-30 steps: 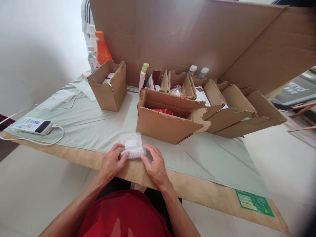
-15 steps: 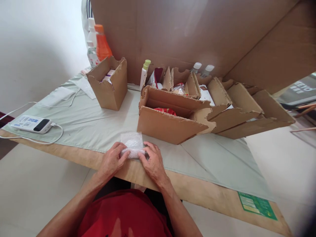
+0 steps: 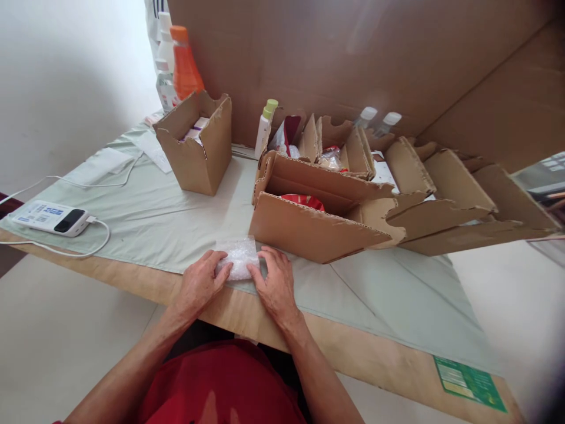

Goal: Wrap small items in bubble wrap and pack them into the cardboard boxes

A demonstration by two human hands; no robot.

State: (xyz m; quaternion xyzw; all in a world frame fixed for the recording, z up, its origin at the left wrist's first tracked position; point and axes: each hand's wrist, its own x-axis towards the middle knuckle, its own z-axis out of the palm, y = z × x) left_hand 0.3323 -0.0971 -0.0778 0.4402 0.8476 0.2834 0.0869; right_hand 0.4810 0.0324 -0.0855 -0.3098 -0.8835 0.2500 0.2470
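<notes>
A small piece of bubble wrap [image 3: 239, 257] lies near the table's front edge, folded over at its near side. My left hand [image 3: 203, 275] grips its left end, thumb on top and fingers curled at the side. At the right end my right hand [image 3: 274, 279] holds it the same way, thumb pressing the near corner. Whether anything is wrapped inside, I cannot tell. Just beyond my right hand stands a long cardboard box [image 3: 318, 232] with a red packet [image 3: 303, 202] inside.
Several cardboard bins [image 3: 410, 165] holding packets line the back right. Another cardboard box [image 3: 194, 153] with small cartons stands at the left, an orange bottle [image 3: 185, 68] behind it. A white power bank [image 3: 52, 219] with a cable lies on the left of the cloth [image 3: 145, 227].
The near edge of the bubble wrap has been folded further over and lies flatter. Both hands have stayed on its ends, shifting only slightly. The camera view has tilted a little.
</notes>
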